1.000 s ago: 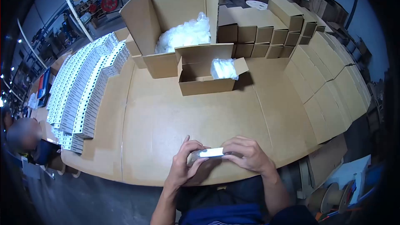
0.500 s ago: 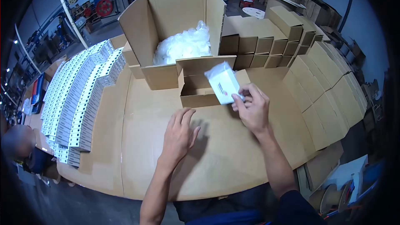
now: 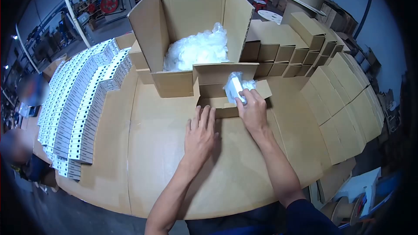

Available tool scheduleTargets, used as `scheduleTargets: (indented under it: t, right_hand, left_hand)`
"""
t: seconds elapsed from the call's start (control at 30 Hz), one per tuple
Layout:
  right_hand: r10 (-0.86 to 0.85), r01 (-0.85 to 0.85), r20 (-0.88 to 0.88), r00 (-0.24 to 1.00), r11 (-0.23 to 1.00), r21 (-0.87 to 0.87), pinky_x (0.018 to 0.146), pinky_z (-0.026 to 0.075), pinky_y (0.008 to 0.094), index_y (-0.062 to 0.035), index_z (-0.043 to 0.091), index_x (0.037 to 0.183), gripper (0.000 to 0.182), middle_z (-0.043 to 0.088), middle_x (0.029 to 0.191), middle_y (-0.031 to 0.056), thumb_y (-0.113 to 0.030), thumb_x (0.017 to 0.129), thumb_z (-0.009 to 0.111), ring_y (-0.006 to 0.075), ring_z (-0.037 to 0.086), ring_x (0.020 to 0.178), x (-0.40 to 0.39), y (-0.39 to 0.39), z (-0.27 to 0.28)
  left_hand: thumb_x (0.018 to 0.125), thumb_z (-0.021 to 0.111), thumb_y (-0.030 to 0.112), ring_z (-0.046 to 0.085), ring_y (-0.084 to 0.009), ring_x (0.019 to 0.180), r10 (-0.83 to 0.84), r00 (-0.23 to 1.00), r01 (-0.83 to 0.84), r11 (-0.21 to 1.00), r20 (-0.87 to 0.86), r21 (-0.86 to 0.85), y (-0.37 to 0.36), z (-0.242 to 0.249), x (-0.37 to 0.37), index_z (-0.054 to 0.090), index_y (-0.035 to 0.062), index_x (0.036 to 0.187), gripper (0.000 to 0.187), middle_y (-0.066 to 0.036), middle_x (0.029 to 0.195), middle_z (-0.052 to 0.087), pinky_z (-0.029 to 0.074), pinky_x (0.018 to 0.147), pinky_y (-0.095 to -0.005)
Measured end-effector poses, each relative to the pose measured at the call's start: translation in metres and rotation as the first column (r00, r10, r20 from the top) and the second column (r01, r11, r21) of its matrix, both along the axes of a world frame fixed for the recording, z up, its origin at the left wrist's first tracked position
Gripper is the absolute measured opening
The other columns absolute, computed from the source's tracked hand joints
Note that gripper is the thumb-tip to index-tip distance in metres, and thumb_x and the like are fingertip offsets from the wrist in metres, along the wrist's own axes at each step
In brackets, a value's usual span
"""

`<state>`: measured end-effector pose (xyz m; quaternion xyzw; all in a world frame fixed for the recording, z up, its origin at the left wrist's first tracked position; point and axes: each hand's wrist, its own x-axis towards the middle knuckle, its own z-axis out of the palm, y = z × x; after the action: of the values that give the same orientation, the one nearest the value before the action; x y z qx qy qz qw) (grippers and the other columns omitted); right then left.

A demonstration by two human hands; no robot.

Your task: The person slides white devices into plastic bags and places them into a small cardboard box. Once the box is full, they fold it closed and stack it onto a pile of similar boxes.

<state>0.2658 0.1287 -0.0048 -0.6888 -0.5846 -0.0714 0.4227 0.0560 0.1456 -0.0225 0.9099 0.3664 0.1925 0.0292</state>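
Note:
My right hand [image 3: 254,111] grips a white packet [image 3: 235,88] in clear plastic, tilted over the right part of a small open carton [image 3: 226,112]. More clear plastic shows beside the packet. My left hand [image 3: 201,132] has its fingers stretched out, with the fingertips at the carton's front left edge; nothing is in it. Behind the small carton stands a big open box [image 3: 191,8] with a heap of clear plastic bags [image 3: 198,50] in it.
Rows of stacked white boxes [image 3: 78,109] stand at the left. Brown cartons [image 3: 278,54] are piled at the back right, and more [image 3: 344,100] line the right side of the table [image 3: 165,182]. A person [image 3: 26,152] is at the far left edge.
The packet has turned and come down over the small carton with my right hand. My left hand has moved right and forward to the carton's front edge. The view has shifted slightly.

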Motion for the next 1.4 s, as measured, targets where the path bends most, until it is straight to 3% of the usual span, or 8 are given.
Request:
scheduleTargets:
  t: [0.3,0.5,0.7,0.93,1.13,1.23,1.33,1.4]
  right_hand:
    - [-0.195,0.228,0.181,0.964,0.955,-0.189,0.076,0.055,0.0572,0.0008,0.072,0.093,0.023,0.062,0.108,0.0208,-0.020,0.096,0.063,0.0461,0.068,0.086,-0.015,0.005,0.000]
    - [-0.174,0.232,0.192,0.966,0.911,-0.341,0.095,0.052,0.0520,-0.0014,0.064,0.133,0.040,0.050,0.146,0.0189,-0.027,0.105,0.052,0.0436,0.065,0.111,-0.033,-0.015,0.001]
    - [-0.161,0.196,0.159,0.974,0.951,-0.239,0.116,0.039,0.0476,0.0008,0.054,0.143,0.047,0.038,0.155,0.0267,-0.020,0.101,0.060,0.0450,0.044,0.140,-0.051,-0.008,0.010]
    - [0.330,-0.339,-0.142,0.933,0.940,-0.041,0.101,0.050,0.0437,-0.0006,0.064,0.122,0.034,0.055,0.134,0.0204,-0.002,0.088,0.068,0.0387,0.059,0.119,-0.128,0.058,0.092]
    - [0.752,-0.747,0.070,0.656,0.659,-0.088,0.104,0.049,0.0480,0.0025,0.061,0.128,0.040,0.056,0.132,0.0254,-0.006,0.089,0.066,0.0423,0.059,0.119,-0.210,0.186,0.095]
    - [0.455,-0.488,0.530,0.715,0.868,-0.086,0.117,0.033,0.0579,0.0013,0.049,0.144,0.058,0.044,0.148,0.0331,-0.012,0.090,0.067,0.0525,0.041,0.140,-0.238,0.249,0.067]
    - [0.229,-0.131,0.563,0.794,0.969,-0.210,0.118,0.022,0.0686,0.0021,0.037,0.153,0.070,0.032,0.153,0.0399,-0.015,0.091,0.064,0.0604,0.029,0.144,-0.251,0.271,0.061]
    - [0.235,-0.133,0.503,0.832,0.964,-0.231,0.115,0.020,0.0751,-0.0019,0.039,0.155,0.068,0.034,0.154,0.0386,-0.011,0.091,0.061,0.0611,0.031,0.142,-0.249,0.280,0.046]
  left_hand:
    - [0.084,0.079,0.027,0.031,-0.0382,0.152,-0.023,0.998,0.026,0.999,0.057,-0.047,0.004,-0.004,0.001,0.033,0.0019,0.158,0.091,-0.018,0.160,0.035,0.044,0.109,-0.0555]
    - [0.094,0.070,0.025,0.036,-0.0411,0.148,-0.211,0.939,0.231,0.972,0.271,-0.044,0.021,0.004,-0.053,0.039,0.0054,0.154,0.071,-0.020,0.159,0.036,0.042,0.113,-0.0528]
    - [0.092,0.071,0.020,0.052,-0.0414,0.133,0.058,0.937,-0.054,0.998,0.345,-0.022,0.095,0.015,-0.161,0.056,0.0037,0.136,0.049,-0.022,0.144,0.053,0.044,0.112,-0.0479]
    - [0.091,0.068,0.014,0.054,-0.0419,0.130,0.312,0.904,-0.360,0.924,0.291,0.129,0.271,0.046,-0.254,0.053,-0.0022,0.135,0.050,-0.024,0.141,0.054,0.045,0.111,-0.0456]
    - [0.087,0.066,0.006,0.048,-0.0391,0.138,0.405,0.873,-0.471,0.846,0.274,0.250,0.414,0.048,-0.284,0.046,0.0003,0.143,0.060,-0.019,0.147,0.051,0.043,0.113,-0.0466]
    - [0.086,0.063,0.000,0.040,-0.0372,0.147,0.530,0.837,-0.547,0.811,0.136,0.210,0.436,0.048,-0.276,0.042,0.0051,0.150,0.068,-0.013,0.155,0.047,0.039,0.118,-0.0453]
    - [0.087,0.061,0.000,0.043,-0.0353,0.144,0.523,0.833,-0.554,0.794,0.181,0.252,0.441,0.046,-0.275,0.044,0.0074,0.150,0.066,-0.012,0.151,0.051,0.042,0.115,-0.0460]
    - [0.090,0.058,0.003,0.051,-0.0301,0.135,0.487,0.837,-0.546,0.751,0.247,0.370,0.442,0.041,-0.280,0.052,0.0093,0.144,0.054,-0.009,0.143,0.057,0.045,0.108,-0.0453]
